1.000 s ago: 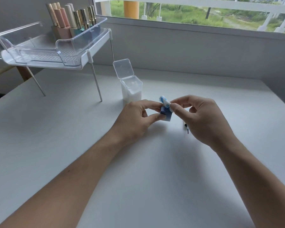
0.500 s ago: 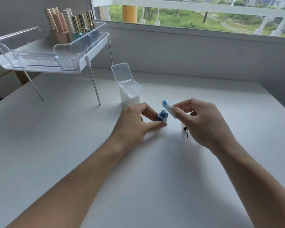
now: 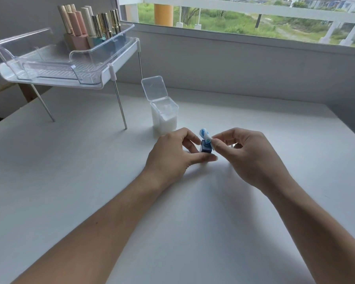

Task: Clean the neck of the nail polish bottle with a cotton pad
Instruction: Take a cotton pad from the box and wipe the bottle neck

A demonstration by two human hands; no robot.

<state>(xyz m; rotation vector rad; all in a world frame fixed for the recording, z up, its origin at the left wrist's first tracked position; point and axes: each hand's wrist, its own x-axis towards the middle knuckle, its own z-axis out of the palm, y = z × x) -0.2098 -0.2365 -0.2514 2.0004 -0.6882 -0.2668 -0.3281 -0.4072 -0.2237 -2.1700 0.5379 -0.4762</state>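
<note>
A small square dark-blue nail polish bottle (image 3: pixel 205 148) stands uncapped on the white table (image 3: pixel 90 160), its threaded neck showing. My left hand (image 3: pixel 172 154) pinches the bottle's body between thumb and fingers. My right hand (image 3: pixel 246 154) holds a folded white cotton pad (image 3: pixel 205 135) stained blue, which lies against the right side of the neck and sticks up behind it. The bottle's cap with its brush is mostly hidden behind my right hand.
A clear plastic box (image 3: pixel 164 117) of cotton pads stands open just behind my hands, lid up. At the back left a clear tray (image 3: pixel 66 64) on thin metal legs holds several nail polish bottles (image 3: pixel 90 27). A wall and window run along the table's far edge.
The pad left the neck and lifted to the right, then came back against the neck. My left hand has kept its hold on the bottle, which now rests on the table.
</note>
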